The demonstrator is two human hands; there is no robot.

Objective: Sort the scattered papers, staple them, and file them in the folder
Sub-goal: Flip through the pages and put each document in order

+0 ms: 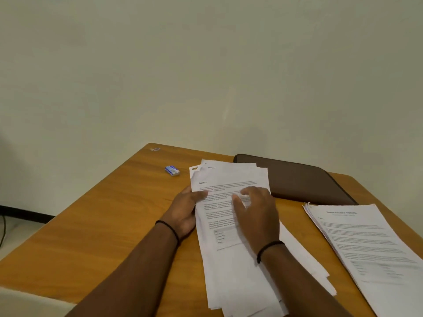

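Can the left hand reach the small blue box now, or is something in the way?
Probably yes. The small blue box lies alone on bare table, beyond the left hand, nothing between them. But that hand grips the paper pile edge and must let go first.

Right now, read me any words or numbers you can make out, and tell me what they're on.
None reads clearly.
Top sheet of the middle pile: short heading and body text, blurred.
Right stack: centred title and paragraphs, blurred.
Small blue box: label too small.
Brown folder: no text visible.
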